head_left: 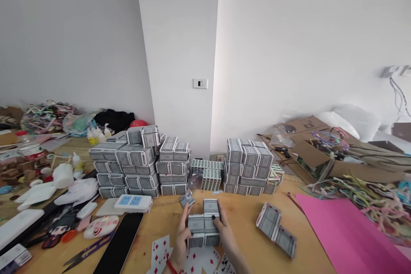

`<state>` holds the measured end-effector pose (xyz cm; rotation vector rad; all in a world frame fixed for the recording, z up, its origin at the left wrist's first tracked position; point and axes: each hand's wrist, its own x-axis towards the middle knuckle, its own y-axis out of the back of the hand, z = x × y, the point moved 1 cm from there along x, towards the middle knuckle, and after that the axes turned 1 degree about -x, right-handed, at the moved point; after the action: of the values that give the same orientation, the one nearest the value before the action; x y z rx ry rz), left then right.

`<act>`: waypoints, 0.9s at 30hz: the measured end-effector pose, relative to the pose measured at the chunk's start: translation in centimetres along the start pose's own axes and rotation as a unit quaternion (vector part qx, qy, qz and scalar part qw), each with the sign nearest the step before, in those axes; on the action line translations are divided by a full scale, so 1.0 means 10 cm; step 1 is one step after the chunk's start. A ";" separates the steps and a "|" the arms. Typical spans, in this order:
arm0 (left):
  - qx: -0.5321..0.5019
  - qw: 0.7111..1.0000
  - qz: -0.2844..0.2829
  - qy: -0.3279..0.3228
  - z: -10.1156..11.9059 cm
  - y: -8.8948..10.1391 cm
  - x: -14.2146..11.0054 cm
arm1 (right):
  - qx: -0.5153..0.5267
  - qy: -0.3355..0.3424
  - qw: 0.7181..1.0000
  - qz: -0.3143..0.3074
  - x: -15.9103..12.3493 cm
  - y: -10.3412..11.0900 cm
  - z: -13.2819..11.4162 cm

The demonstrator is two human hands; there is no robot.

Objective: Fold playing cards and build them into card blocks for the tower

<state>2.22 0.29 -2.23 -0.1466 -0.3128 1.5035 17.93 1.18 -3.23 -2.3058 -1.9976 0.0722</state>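
Between both hands sits a block folded from playing cards (196, 224), its patterned grey backs facing out and one square part jutting up at the far right. My left hand (182, 233), a red string at its wrist, presses the left side. My right hand (224, 224) grips the right side, its dark-nailed thumb on top. Loose playing cards (159, 250) lie face up in front of and under the block. A small grey card piece (186, 199) rests just beyond my left fingers. To the right lies another folded-card piece (276, 229), apart from my hands.
Stacked card blocks stand along the wall, at left (123, 162), centre (174, 167) and right (247, 165). A black phone (118, 244) and purple scissors (88, 253) lie left. Pink paper (349, 231), an open cardboard box (316, 158) and tangled cords (362, 205) are at right.
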 end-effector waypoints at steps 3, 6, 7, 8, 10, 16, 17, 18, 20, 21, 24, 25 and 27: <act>0.072 0.994 0.066 0.043 0.00 -0.12 0.06 | -0.083 0.031 0.996 0.014 -0.08 -0.01 -0.02; 0.150 0.984 0.088 0.045 0.03 -0.17 0.10 | -0.149 0.060 0.987 0.013 -0.14 0.00 -0.05; 0.161 0.982 0.084 0.049 0.04 -0.17 0.11 | -0.166 0.071 0.984 0.007 -0.15 0.00 -0.06; 0.172 0.980 0.081 0.051 0.05 -0.17 0.11 | -0.179 0.082 0.980 -0.001 -0.16 0.01 -0.07; 0.190 0.977 0.083 0.051 0.07 -0.16 0.11 | -0.197 0.100 0.975 -0.021 -0.19 0.03 -0.11; 0.216 0.971 0.093 0.050 0.07 -0.16 0.14 | -0.252 0.112 0.961 -0.014 -0.20 -0.02 -0.20; 0.220 0.969 0.097 0.049 0.06 -0.16 0.15 | -0.257 0.111 0.960 -0.009 -0.21 -0.04 -0.20; 0.224 0.968 0.101 0.048 0.05 -0.16 0.15 | -0.258 0.109 0.960 -0.004 -0.21 -0.05 -0.19; 0.215 0.970 0.102 0.052 0.04 -0.16 0.13 | -0.253 0.102 0.962 0.006 -0.22 -0.05 -0.16; 0.196 0.973 0.105 0.052 0.03 -0.15 0.12 | -0.249 0.097 0.964 0.012 -0.23 -0.04 -0.15; 0.114 0.983 0.139 0.039 0.02 -0.14 0.02 | -0.242 0.076 0.967 0.029 -0.25 0.00 -0.11; 0.101 0.984 0.146 0.034 0.02 -0.14 -0.02 | -0.240 0.069 0.968 0.028 -0.25 0.01 -0.11; 0.119 0.984 0.132 0.034 0.01 -0.16 -0.07 | -0.231 0.059 0.971 0.017 -0.26 0.01 -0.10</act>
<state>3.72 -0.57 -1.72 -0.0500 -0.0580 1.7816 17.77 -1.44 -2.31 -2.5268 -2.0875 -0.5735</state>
